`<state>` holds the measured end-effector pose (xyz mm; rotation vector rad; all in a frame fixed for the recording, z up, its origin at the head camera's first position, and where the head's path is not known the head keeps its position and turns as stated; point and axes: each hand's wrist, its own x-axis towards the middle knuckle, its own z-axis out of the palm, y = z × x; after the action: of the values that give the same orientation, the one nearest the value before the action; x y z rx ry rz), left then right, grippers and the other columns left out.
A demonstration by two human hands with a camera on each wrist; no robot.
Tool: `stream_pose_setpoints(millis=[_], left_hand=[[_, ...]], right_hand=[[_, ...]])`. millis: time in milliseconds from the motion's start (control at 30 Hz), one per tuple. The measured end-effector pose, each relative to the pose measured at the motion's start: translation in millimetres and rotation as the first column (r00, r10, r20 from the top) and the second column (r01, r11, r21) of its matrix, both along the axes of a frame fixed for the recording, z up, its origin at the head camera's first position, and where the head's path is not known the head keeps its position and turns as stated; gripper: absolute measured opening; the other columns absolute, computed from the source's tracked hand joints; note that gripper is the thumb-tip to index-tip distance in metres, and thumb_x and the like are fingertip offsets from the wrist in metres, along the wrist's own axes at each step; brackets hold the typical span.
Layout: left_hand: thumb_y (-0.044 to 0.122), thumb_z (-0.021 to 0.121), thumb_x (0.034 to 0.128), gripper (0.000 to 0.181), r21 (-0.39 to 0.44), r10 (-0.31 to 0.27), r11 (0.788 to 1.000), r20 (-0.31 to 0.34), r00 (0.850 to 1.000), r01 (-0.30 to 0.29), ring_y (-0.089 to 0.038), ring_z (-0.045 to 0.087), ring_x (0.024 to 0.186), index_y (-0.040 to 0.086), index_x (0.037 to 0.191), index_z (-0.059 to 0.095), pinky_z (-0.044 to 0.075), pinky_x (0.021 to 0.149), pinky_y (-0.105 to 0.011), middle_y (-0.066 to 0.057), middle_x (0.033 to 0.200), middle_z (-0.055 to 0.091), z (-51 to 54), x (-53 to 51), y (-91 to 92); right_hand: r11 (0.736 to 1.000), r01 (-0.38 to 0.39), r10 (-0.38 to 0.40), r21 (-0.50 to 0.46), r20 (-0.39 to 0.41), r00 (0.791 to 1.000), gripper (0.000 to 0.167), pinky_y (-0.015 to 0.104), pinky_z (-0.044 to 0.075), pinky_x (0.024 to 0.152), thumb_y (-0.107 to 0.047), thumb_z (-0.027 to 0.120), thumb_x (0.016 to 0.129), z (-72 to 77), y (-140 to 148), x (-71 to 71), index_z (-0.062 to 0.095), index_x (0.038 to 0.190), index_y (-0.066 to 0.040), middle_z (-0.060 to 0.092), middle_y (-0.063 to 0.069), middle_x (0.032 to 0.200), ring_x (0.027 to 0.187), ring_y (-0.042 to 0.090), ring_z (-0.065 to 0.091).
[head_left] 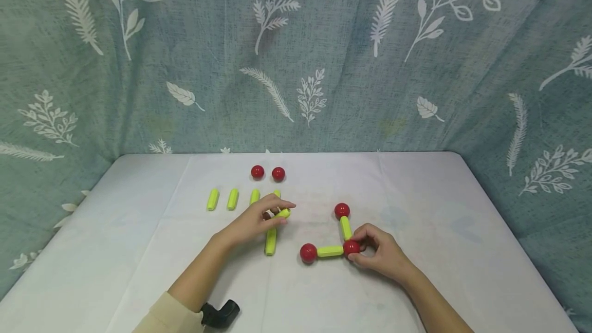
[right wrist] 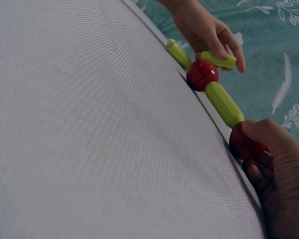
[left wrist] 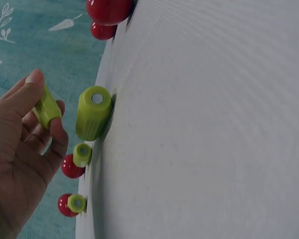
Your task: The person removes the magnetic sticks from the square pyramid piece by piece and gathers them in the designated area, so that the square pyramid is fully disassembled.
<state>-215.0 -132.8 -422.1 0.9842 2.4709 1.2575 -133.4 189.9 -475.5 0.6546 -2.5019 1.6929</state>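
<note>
My left hand (head_left: 252, 222) pinches a yellow-green stick (head_left: 283, 213) between thumb and fingers, raised over the table; the left wrist view shows that stick (left wrist: 47, 108) held at an angle. Below the hand lies another stick (head_left: 271, 242). With thumb and fingers, my right hand (head_left: 384, 256) grips the red corner ball (head_left: 351, 247) of a joined piece. From that ball one stick (head_left: 330, 252) runs left to a red ball (head_left: 308, 253), and a second stick (head_left: 345, 228) runs back to another red ball (head_left: 342, 210). The right wrist view shows the gripped ball (right wrist: 246, 142).
Several loose sticks stand in a row at the back left, among them one at the far left (head_left: 213, 200). Behind them are two loose red balls (head_left: 257, 171). A black object (head_left: 221, 314) is by the left sleeve at the front. Patterned cloth hangs behind the white table (head_left: 416, 189).
</note>
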Motion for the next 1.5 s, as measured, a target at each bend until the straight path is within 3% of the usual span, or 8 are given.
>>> stream_pose_setpoints(millis=[100,200,333,467,667,833,1100,1500], left_hand=[[0.016,0.067,0.0882,0.037,0.002,0.010,1.000,0.028,1.000,-0.010,-0.017,0.050,0.094,0.010,0.124,0.060,0.048,0.077,-0.025,0.002,0.106,0.054,0.3,2.4,-6.4],[0.010,0.070,0.0847,0.044,0.027,0.019,0.999,0.094,0.995,-0.022,-0.021,0.050,0.097,0.010,0.127,0.057,0.050,0.080,-0.025,-0.001,0.110,0.055,-1.0,3.9,-13.0],[0.005,0.076,0.0774,0.063,0.051,0.055,0.996,0.232,0.971,-0.068,-0.022,0.050,0.105,0.012,0.134,0.049,0.052,0.082,-0.024,-0.006,0.116,0.053,-2.6,5.6,-21.3],[0.007,0.078,0.0760,0.071,0.045,0.083,0.994,0.284,0.955,-0.099,-0.022,0.052,0.106,0.013,0.138,0.044,0.051,0.080,-0.024,-0.011,0.118,0.054,-2.2,7.8,-29.0],[0.018,0.080,0.0754,0.066,-0.009,0.119,0.993,0.206,0.971,-0.119,-0.022,0.054,0.096,0.010,0.133,0.049,0.050,0.078,-0.026,-0.007,0.112,0.056,1.4,15.2,-41.5],[0.030,0.083,0.0709,0.060,-0.094,0.141,0.986,0.051,0.989,-0.136,-0.020,0.049,0.100,0.015,0.123,0.057,0.045,0.087,-0.038,0.003,0.109,0.055,0.2,23.8,-52.3],[0.033,0.087,0.0640,0.054,-0.130,0.188,0.971,-0.105,0.977,-0.201,-0.015,0.045,0.101,0.018,0.110,0.065,0.041,0.088,-0.040,0.009,0.101,0.054,-10.6,31.1,-69.1],[0.046,0.085,0.0609,0.061,-0.170,0.237,0.955,-0.064,0.969,-0.244,-0.014,0.041,0.101,0.028,0.115,0.063,0.037,0.087,-0.038,0.011,0.102,0.051,-28.6,30.4,-79.7]], right_hand=[[1.000,-0.005,0.005,-0.008,-0.010,1.000,0.029,0.022,0.052,0.070,-0.007,0.080,0.073,0.2,0.2,-0.1,0.059,0.092,-0.012,0.062,0.003,0.094,0.080,0.009,0.058],[1.000,-0.017,0.017,-0.015,-0.031,0.999,0.029,0.023,0.052,0.070,-0.007,0.080,0.073,0.2,0.4,0.1,0.059,0.092,-0.011,0.061,0.003,0.094,0.080,0.009,0.058],[1.000,-0.022,0.021,-0.017,-0.042,0.999,0.029,0.023,0.053,0.070,-0.007,0.080,0.073,0.1,0.2,0.4,0.059,0.092,-0.012,0.062,0.002,0.093,0.080,0.010,0.058],[1.000,-0.022,0.021,-0.015,-0.041,0.999,0.029,0.023,0.053,0.071,-0.007,0.080,0.073,0.1,0.3,0.5,0.059,0.092,-0.013,0.061,0.001,0.093,0.081,0.009,0.058],[1.000,-0.022,0.022,-0.014,-0.033,0.999,0.029,0.023,0.053,0.071,-0.007,0.080,0.073,1.3,0.1,1.3,0.059,0.093,-0.013,0.062,0.000,0.094,0.082,0.010,0.059],[1.000,-0.017,0.016,-0.012,-0.029,0.999,0.029,0.023,0.053,0.071,-0.007,0.080,0.073,0.5,0.4,0.8,0.060,0.092,-0.014,0.062,0.000,0.094,0.081,0.009,0.059],[1.000,-0.007,0.007,-0.006,-0.044,0.999,0.029,0.023,0.053,0.071,-0.007,0.080,0.073,2.7,0.6,1.4,0.060,0.093,-0.012,0.062,0.002,0.093,0.080,0.010,0.058],[1.000,-0.010,0.010,-0.007,-0.032,0.999,0.028,0.023,0.053,0.071,-0.008,0.080,0.073,1.7,0.6,1.3,0.060,0.092,-0.012,0.062,0.002,0.093,0.080,0.010,0.058]])
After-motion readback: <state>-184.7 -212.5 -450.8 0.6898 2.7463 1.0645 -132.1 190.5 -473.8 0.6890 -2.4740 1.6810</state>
